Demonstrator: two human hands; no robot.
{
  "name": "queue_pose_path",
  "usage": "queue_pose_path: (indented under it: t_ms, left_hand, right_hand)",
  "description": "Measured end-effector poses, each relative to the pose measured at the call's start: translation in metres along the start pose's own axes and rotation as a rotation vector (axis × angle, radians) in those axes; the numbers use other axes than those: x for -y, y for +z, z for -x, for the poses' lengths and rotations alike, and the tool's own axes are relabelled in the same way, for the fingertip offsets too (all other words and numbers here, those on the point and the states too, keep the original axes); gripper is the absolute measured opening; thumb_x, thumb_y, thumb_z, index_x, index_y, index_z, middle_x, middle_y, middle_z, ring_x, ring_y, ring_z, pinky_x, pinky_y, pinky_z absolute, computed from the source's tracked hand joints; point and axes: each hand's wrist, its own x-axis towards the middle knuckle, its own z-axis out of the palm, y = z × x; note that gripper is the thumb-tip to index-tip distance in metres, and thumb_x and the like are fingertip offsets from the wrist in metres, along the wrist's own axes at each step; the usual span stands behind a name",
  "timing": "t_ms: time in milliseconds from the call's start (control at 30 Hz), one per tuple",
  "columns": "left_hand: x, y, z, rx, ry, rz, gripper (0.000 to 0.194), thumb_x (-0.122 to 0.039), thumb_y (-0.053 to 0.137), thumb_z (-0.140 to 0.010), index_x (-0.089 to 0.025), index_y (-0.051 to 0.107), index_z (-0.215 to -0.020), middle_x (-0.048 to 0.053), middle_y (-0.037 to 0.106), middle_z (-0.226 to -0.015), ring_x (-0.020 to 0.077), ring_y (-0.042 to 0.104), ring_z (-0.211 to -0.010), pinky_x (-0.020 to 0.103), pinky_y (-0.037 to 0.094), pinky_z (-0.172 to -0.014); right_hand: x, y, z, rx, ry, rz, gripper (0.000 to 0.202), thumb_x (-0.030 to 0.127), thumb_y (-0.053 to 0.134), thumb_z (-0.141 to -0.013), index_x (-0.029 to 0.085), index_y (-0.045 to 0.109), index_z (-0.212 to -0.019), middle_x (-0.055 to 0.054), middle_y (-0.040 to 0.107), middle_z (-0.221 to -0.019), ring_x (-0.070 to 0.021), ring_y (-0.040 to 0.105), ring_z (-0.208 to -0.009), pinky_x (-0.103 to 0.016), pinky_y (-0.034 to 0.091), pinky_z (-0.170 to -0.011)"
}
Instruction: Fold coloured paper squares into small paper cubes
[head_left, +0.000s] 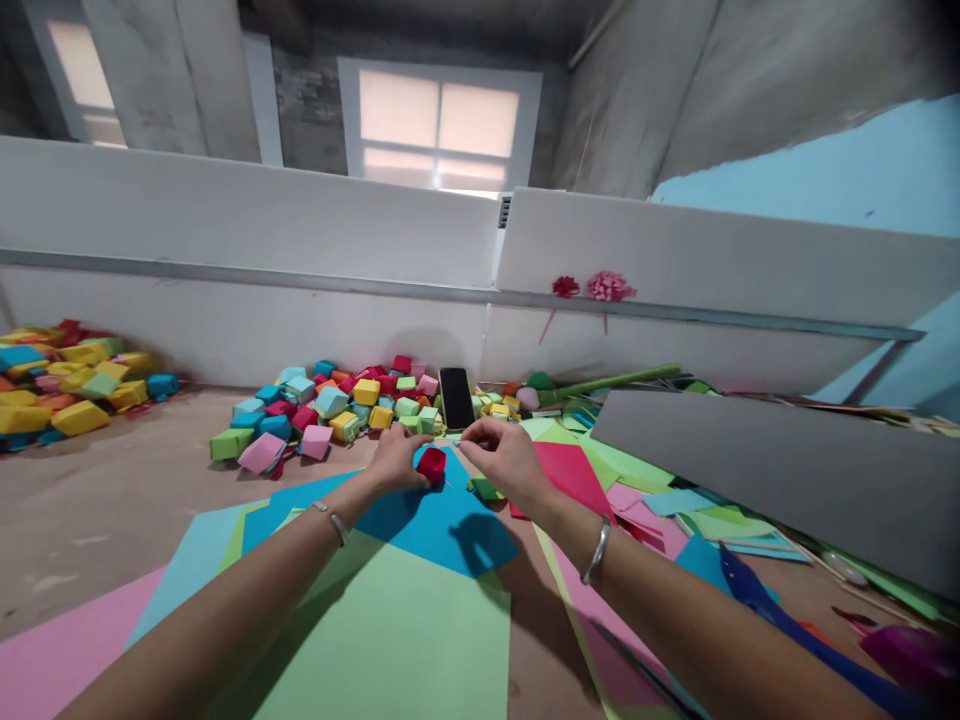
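My left hand (396, 460) has its fingers closed around a small red paper box (432, 466). To the right of it, my right hand (507, 462) is curled with thumb and forefinger pinched together; what sits at the fingertips is too small to make out. Both hands are above a blue paper sheet (420, 525), which lies over a light green sheet (390, 620). A small green folded paper piece (486, 488) rests beside the right hand's fingers. Beyond the hands, a black phone (457, 398) leans among small coloured paper boxes (330, 402).
Another heap of paper boxes (75, 385) lies at the far left. Paper scraps (705, 515), a grey board (780, 475) and blue-handled scissors (787, 615) are on the right. A white partition (247, 320) with two paper flowers (609, 287) closes off the back.
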Motion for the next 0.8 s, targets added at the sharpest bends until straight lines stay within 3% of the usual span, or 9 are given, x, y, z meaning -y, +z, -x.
queue_pose_path:
  t_ms: [100,167,200,267,300,400,467,633,800]
  left_hand:
    - [-0.012,-0.003,0.002,0.066,0.006,0.080,0.033,-0.033,0.056,-0.092,-0.017,0.055,-0.121,0.010,0.058,-0.122,0.0228,0.061,-0.102,0.044,0.053,-0.084]
    - [-0.022,-0.008,0.016,0.123,0.023,0.162,0.034,-0.033,0.058,-0.091,-0.016,0.056,-0.120,0.009,0.059,-0.120,0.0230,0.061,-0.101,0.043,0.053,-0.084]
    - [-0.027,-0.011,0.027,0.154,0.036,0.208,0.032,-0.032,0.058,-0.090,-0.016,0.057,-0.118,0.008,0.060,-0.118,0.0227,0.062,-0.099,0.042,0.053,-0.083]
    - [-0.035,-0.017,0.057,0.209,0.021,0.305,0.043,-0.015,0.076,-0.067,-0.014,0.060,-0.107,0.003,0.067,-0.099,0.0217,0.064,-0.088,0.031,0.053,-0.075]
    - [-0.039,-0.020,0.073,0.242,-0.002,0.354,0.045,-0.010,0.076,-0.061,-0.015,0.061,-0.104,0.000,0.067,-0.091,0.0204,0.065,-0.081,0.028,0.051,-0.067]
    - [-0.049,-0.027,0.119,0.299,-0.089,0.479,0.048,-0.006,0.070,-0.055,-0.016,0.059,-0.100,-0.002,0.066,-0.081,0.0172,0.062,-0.068,0.024,0.045,-0.055]
    - [-0.055,-0.031,0.141,0.304,-0.136,0.542,0.046,-0.007,0.069,-0.053,-0.016,0.060,-0.097,-0.003,0.065,-0.076,0.0167,0.059,-0.067,0.023,0.043,-0.055]
    - [-0.066,-0.036,0.168,0.288,-0.195,0.681,0.046,-0.005,0.063,-0.049,-0.016,0.060,-0.093,-0.001,0.065,-0.079,0.0164,0.056,-0.072,0.024,0.041,-0.061]
    - [-0.072,-0.032,0.179,0.360,-0.232,0.867,0.049,-0.007,0.060,-0.048,-0.016,0.057,-0.096,0.000,0.065,-0.074,0.0160,0.056,-0.066,0.026,0.042,-0.059]
  right_hand:
    - [-0.003,-0.007,0.006,-0.009,-0.049,0.026,0.009,0.020,0.057,-0.077,0.016,0.063,-0.071,-0.003,0.062,-0.066,-0.0135,0.054,-0.059,-0.024,0.042,-0.054]
    - [0.003,-0.014,0.016,0.015,-0.122,0.044,0.008,0.016,0.058,-0.076,0.017,0.063,-0.070,-0.003,0.062,-0.070,-0.0145,0.056,-0.066,-0.025,0.044,-0.060]
    - [0.008,-0.017,0.023,0.039,-0.163,0.048,0.008,0.014,0.058,-0.075,0.018,0.064,-0.070,-0.003,0.062,-0.074,-0.0146,0.056,-0.069,-0.026,0.045,-0.063]
    - [0.021,-0.021,0.040,0.114,-0.244,0.037,0.012,0.010,0.059,-0.074,0.019,0.064,-0.068,-0.003,0.061,-0.079,-0.0142,0.057,-0.074,-0.025,0.045,-0.068]
    - [0.027,-0.022,0.049,0.162,-0.293,0.033,0.013,0.009,0.060,-0.074,0.019,0.065,-0.068,-0.003,0.060,-0.081,-0.0138,0.056,-0.075,-0.024,0.045,-0.068]
    - [0.044,-0.020,0.079,0.293,-0.499,0.084,0.016,0.009,0.057,-0.080,0.017,0.065,-0.069,-0.005,0.055,-0.082,-0.0134,0.053,-0.075,-0.023,0.043,-0.066]
    - [0.051,-0.019,0.096,0.304,-0.594,0.167,0.020,0.009,0.053,-0.084,0.016,0.064,-0.070,-0.005,0.052,-0.080,-0.0131,0.050,-0.072,-0.024,0.040,-0.061]
    - [0.058,-0.013,0.123,0.228,-0.559,0.331,0.021,0.013,0.052,-0.086,0.017,0.063,-0.068,-0.003,0.050,-0.074,-0.0124,0.045,-0.066,-0.025,0.032,-0.057]
    - [0.060,-0.006,0.141,0.207,-0.441,0.436,0.019,0.016,0.052,-0.085,0.017,0.059,-0.068,-0.001,0.046,-0.071,-0.0124,0.043,-0.064,-0.025,0.029,-0.055]
